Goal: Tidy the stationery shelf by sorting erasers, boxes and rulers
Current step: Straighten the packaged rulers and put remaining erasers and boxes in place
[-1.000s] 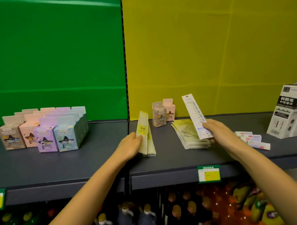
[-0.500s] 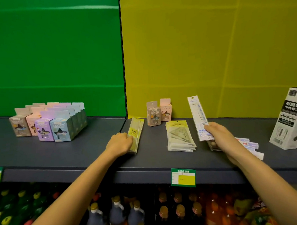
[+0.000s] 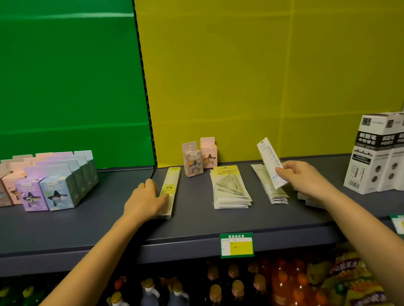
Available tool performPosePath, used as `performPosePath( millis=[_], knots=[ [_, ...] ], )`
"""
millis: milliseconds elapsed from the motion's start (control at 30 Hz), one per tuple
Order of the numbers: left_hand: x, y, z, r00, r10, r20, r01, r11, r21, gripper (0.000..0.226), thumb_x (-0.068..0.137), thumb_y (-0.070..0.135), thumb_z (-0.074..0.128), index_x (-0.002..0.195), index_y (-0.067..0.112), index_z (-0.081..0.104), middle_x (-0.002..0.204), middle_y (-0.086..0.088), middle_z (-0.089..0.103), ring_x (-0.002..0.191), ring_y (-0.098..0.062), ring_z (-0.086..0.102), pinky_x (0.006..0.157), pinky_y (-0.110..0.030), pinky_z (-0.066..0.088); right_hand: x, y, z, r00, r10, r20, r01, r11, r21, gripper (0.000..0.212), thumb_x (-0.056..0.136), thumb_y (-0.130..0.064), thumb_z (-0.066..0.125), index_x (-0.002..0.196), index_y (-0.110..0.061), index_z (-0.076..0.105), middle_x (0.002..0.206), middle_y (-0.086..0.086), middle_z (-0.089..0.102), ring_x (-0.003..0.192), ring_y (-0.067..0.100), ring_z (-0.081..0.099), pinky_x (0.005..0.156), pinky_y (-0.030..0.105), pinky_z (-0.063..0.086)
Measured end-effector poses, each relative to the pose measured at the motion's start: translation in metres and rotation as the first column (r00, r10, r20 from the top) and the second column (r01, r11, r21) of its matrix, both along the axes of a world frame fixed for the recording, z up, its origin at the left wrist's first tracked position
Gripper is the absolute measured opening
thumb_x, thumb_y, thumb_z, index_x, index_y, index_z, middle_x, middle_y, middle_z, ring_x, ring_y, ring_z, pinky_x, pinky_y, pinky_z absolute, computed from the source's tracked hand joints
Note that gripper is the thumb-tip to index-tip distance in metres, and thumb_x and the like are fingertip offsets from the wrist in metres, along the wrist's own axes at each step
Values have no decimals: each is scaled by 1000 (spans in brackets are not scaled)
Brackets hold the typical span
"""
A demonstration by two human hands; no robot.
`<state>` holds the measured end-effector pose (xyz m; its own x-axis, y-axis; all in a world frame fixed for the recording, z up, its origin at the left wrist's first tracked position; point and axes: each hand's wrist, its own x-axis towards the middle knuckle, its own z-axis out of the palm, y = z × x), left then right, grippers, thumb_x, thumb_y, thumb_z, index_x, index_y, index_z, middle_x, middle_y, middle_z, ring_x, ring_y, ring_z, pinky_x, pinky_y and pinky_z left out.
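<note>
Yellow rulers (image 3: 172,184), upright a second ago, are laid flat centre-left under the flat-fingered left hand (image 3: 144,201), one pile judged sorted, while a white ruler (image 3: 269,159) is pinched centre-right by the right hand (image 3: 299,178).

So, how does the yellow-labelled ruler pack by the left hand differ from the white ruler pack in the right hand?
The long yellow-labelled ruler pack lies flat on the grey shelf; the white blue-printed ruler pack is lifted and tilted. The left hand touches the yellow one; the right hand pinches the white one's lower end. Both are long, narrow, flat packs.
</note>
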<state>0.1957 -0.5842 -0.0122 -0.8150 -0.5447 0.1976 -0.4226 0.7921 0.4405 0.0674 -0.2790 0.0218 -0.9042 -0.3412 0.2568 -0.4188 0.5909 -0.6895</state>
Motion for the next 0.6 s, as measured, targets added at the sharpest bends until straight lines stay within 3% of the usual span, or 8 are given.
performPosePath(
  millis=[100, 167, 300, 433, 533, 600],
  knots=[
    [-1, 6, 3, 993, -54, -106, 47, 997, -64, 31, 90, 34, 50, 108, 8, 50, 117, -15, 52, 104, -30, 52, 86, -41, 44, -2, 0, -9, 999, -24, 26, 22, 997, 77, 29, 94, -24, 47, 97, -2, 65, 76, 6, 60, 71, 21, 51, 58, 30, 33],
    [-3, 11, 4, 990, -102, -94, 93, 991, -96, 29, 91, 33, 46, 107, 10, 54, 116, -13, 54, 103, -29, 53, 87, -41, 44, -4, -1, -14, 998, -48, 37, 43, 991, 123, 31, 93, -23, 49, 90, 4, 64, 68, 8, 54, 73, 24, 48, 62, 31, 30],
    [-6, 22, 5, 984, -168, -61, 158, 978, -136, 30, 93, 34, 43, 107, 12, 57, 114, -10, 56, 101, -25, 54, 84, -38, 45, -15, -7, -19, 993, -115, 8, 111, 968, 226, 38, 91, -27, 51, 98, 8, 64, 75, 17, 58, 79, 30, 54, 65, 32, 31],
    [-6, 30, 5, 973, -210, -99, 194, 969, -152, 28, 92, 34, 44, 104, 12, 58, 111, -8, 58, 97, -24, 55, 82, -36, 44, -18, -14, -19, 974, -208, -88, 226, 893, 389, 35, 88, -35, 52, 89, -4, 68, 83, 14, 60, 84, 33, 57, 66, 30, 38],
    [-4, 37, 7, 961, -246, -123, 224, 960, -171, 28, 92, 34, 45, 102, 13, 58, 109, -7, 59, 95, -25, 56, 80, -36, 44, -18, -18, -18, 955, -255, -152, 296, 844, 447, 26, 86, -39, 52, 81, -14, 59, 91, 12, 58, 92, 32, 58, 70, 30, 39],
    [-3, 43, 7, 948, -281, -151, 249, 948, -200, 26, 91, 34, 45, 100, 13, 58, 106, -7, 59, 92, -24, 55, 78, -35, 44, -14, -20, -17, 944, -265, -195, 328, 810, 485, 28, 87, -41, 51, 86, -15, 60, 101, 14, 62, 97, 33, 58, 72, 31, 39]
  ],
)
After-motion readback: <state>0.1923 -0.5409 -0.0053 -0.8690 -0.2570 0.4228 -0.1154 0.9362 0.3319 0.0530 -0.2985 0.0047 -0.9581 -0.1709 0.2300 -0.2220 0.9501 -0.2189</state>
